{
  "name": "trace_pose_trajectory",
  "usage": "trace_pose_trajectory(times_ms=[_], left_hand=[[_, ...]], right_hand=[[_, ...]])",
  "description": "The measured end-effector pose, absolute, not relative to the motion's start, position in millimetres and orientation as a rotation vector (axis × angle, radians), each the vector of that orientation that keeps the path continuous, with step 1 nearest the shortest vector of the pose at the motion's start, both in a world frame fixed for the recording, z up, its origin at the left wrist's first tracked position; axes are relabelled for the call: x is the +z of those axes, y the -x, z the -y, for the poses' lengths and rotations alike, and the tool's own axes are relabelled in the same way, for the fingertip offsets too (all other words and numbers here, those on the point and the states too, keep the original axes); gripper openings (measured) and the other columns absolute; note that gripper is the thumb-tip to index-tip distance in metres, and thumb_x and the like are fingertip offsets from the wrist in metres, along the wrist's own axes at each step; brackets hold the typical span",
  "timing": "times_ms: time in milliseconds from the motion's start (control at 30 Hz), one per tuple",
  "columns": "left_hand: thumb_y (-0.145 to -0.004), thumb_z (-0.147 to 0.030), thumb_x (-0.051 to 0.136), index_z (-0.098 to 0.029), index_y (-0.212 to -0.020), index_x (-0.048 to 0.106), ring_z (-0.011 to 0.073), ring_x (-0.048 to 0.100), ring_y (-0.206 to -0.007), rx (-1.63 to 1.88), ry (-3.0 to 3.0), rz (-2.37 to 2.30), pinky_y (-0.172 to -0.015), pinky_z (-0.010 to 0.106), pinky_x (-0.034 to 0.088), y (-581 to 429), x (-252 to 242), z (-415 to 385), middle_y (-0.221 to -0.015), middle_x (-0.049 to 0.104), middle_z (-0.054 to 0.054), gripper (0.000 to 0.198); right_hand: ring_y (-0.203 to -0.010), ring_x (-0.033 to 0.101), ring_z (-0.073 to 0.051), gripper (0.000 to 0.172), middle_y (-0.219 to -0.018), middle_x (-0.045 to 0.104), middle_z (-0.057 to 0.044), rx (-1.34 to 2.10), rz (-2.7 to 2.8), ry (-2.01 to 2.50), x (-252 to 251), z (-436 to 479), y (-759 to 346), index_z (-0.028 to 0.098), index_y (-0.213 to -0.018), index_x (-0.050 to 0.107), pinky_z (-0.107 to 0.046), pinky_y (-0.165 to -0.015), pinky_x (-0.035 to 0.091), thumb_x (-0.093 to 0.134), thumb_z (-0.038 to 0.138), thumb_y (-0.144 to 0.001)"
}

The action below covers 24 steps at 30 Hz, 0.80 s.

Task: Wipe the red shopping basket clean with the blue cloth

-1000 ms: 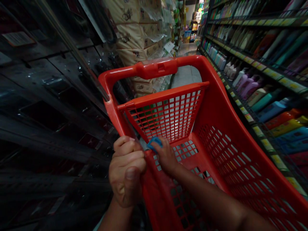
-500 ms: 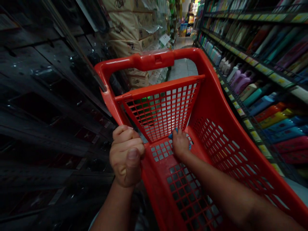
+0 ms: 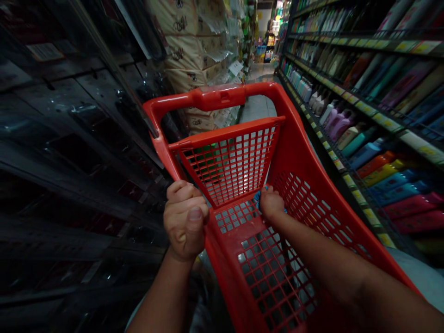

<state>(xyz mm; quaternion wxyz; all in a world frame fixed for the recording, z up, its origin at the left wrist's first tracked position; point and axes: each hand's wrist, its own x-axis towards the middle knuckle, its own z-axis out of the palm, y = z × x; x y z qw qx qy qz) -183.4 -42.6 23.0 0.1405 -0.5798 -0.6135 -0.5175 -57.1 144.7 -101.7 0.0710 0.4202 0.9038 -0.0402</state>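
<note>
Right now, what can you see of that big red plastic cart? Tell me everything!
The glossy red plastic-looking shopping cart has a smooth rim, a far handlebar with a thicker middle, a sloping grid panel, a gridded floor and a slotted right wall. It stands in an aisle beside shelves of colourful bottles. The left hand grips its left rim. The right hand is inside, near the panel's lower right corner, with a crumpled blue cloth-like piece.
</note>
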Motion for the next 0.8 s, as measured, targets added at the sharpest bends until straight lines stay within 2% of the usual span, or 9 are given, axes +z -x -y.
trace_pose_trajectory(times_ms=[100,233,300,367,500,567,700,800], left_hand=[[-0.103,-0.039,0.024,-0.022,-0.050,0.036,0.0146,0.043,-0.057,-1.519,1.668,1.706,-0.089,0.043,0.035,184,21,41,-0.047,0.040,-0.002,0.058],[-0.103,-0.035,0.024,-0.021,-0.050,0.035,0.0144,0.042,-0.056,-1.527,1.648,1.669,-0.089,0.042,0.035,184,20,39,-0.046,0.039,-0.003,0.056],[-0.103,-0.035,0.024,-0.022,-0.050,0.036,0.0146,0.042,-0.056,-1.526,1.648,1.677,-0.090,0.043,0.035,184,19,40,-0.046,0.039,-0.002,0.056],[-0.103,-0.034,0.025,-0.022,-0.051,0.038,0.0148,0.044,-0.057,-1.525,1.657,1.665,-0.092,0.043,0.036,183,19,41,-0.047,0.041,-0.002,0.056],[-0.103,-0.033,0.028,-0.022,-0.052,0.041,0.0149,0.049,-0.060,-1.548,1.664,1.617,-0.096,0.044,0.037,183,16,41,-0.050,0.046,-0.003,0.054],[-0.103,-0.034,0.029,-0.022,-0.052,0.042,0.0151,0.051,-0.062,-1.583,1.639,1.618,-0.099,0.044,0.037,182,15,40,-0.051,0.048,-0.003,0.054],[-0.103,-0.037,0.030,-0.023,-0.052,0.044,0.0160,0.056,-0.068,-1.639,1.578,1.623,-0.104,0.045,0.036,180,13,39,-0.054,0.051,-0.003,0.055],[-0.103,-0.038,0.029,-0.023,-0.052,0.044,0.0160,0.057,-0.067,-1.655,1.557,1.622,-0.105,0.045,0.037,179,12,42,-0.051,0.049,-0.003,0.055]], right_hand=[[-0.099,0.068,-0.026,0.041,-0.121,0.061,-0.027,-0.138,-2.677,-1.215,-101,-117,63,0.009,-0.125,0.060,-0.034,-0.073,0.055,0.032,0.004,-0.096],[-0.102,0.067,-0.021,0.031,-0.124,0.065,-0.010,-0.356,-2.807,-0.656,-100,-48,69,0.024,-0.122,0.063,-0.030,-0.084,0.056,0.050,0.016,-0.094],[-0.106,0.065,-0.020,0.027,-0.125,0.065,-0.005,-0.422,-2.830,-0.425,-97,-40,62,0.029,-0.120,0.063,-0.029,-0.089,0.055,0.056,0.025,-0.094],[-0.110,0.065,-0.024,0.028,-0.128,0.063,-0.009,-0.387,-2.817,-0.457,-94,-59,50,0.025,-0.122,0.062,-0.033,-0.090,0.055,0.054,0.025,-0.096],[-0.111,0.066,-0.035,0.035,-0.127,0.057,-0.030,-0.194,-2.705,-0.922,-88,-111,33,0.005,-0.131,0.052,-0.045,-0.085,0.056,0.039,0.013,-0.099],[-0.107,0.068,-0.033,0.037,-0.128,0.055,-0.032,-0.185,-2.680,-0.955,-86,-104,33,0.003,-0.132,0.050,-0.043,-0.082,0.056,0.035,0.009,-0.098],[-0.090,0.072,-0.022,0.034,-0.122,0.064,-0.013,-0.376,-2.727,-0.550,-86,-34,33,0.019,-0.123,0.058,-0.029,-0.075,0.058,0.061,0.023,-0.089],[-0.090,0.071,-0.022,0.032,-0.117,0.067,-0.007,-0.379,-2.736,-0.391,-83,-15,21,0.024,-0.119,0.062,-0.029,-0.076,0.058,0.065,0.026,-0.087]])
